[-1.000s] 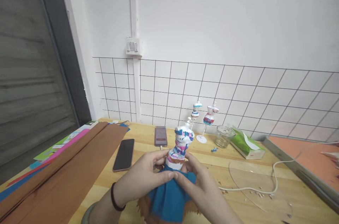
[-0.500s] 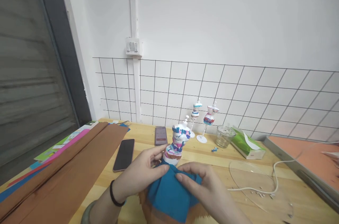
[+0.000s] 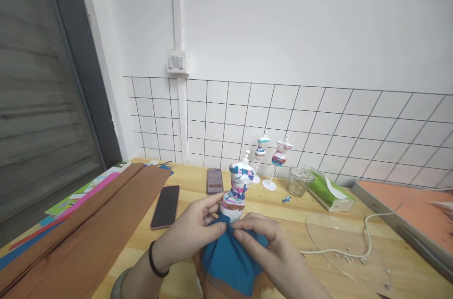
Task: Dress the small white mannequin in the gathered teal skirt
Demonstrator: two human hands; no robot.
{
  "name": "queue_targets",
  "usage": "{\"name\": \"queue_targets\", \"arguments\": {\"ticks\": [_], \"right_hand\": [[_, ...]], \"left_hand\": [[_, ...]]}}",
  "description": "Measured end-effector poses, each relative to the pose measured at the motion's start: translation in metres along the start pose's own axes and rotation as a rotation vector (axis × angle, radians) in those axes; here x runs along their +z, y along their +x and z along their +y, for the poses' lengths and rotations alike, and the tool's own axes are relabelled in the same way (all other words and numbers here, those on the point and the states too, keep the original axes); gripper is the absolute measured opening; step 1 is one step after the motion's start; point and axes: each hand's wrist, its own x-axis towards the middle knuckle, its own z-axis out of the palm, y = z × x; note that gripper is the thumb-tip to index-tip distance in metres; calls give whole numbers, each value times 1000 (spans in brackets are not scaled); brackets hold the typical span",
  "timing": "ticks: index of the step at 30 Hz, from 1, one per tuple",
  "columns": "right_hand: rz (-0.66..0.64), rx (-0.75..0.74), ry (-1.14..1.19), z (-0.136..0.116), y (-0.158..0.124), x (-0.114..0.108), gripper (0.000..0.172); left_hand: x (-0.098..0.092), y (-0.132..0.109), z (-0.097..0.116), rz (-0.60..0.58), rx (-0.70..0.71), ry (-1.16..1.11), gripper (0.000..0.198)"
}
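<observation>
At the lower end of the dress form, the half-closed left hand holds the blue fabric by its top edge, while the nearly closed right hand apparently pinches a fold that uneven pull could dislodge.

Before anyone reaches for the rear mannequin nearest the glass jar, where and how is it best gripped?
Probably pinch its slim stem, below the torso and above the round base. Come from the front: another mannequin stands to its left and the jar to its right, and the stem is narrow and exposed.
</observation>
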Motion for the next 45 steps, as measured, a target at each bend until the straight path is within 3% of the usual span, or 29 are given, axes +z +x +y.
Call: {"name": "queue_targets", "arguments": {"ticks": [6,15,25,34,45], "right_hand": [[20,-29,-48,0,1,2,15],[190,-34,-207,5,-3,7,11],[277,5,-185,2,-3,11,14],[269,14,-190,2,-1,11,13],[229,26,-114,9,-1,14,9]], "left_hand": [[2,1,-3,-15,16,-48,55],[3,-1,-2,20,-21,-61,52],[5,1,-5,75,-44,-76,52],[6,1,-4,31,-14,-120,49],[12,4,-4,132,-28,-56,42]]}}
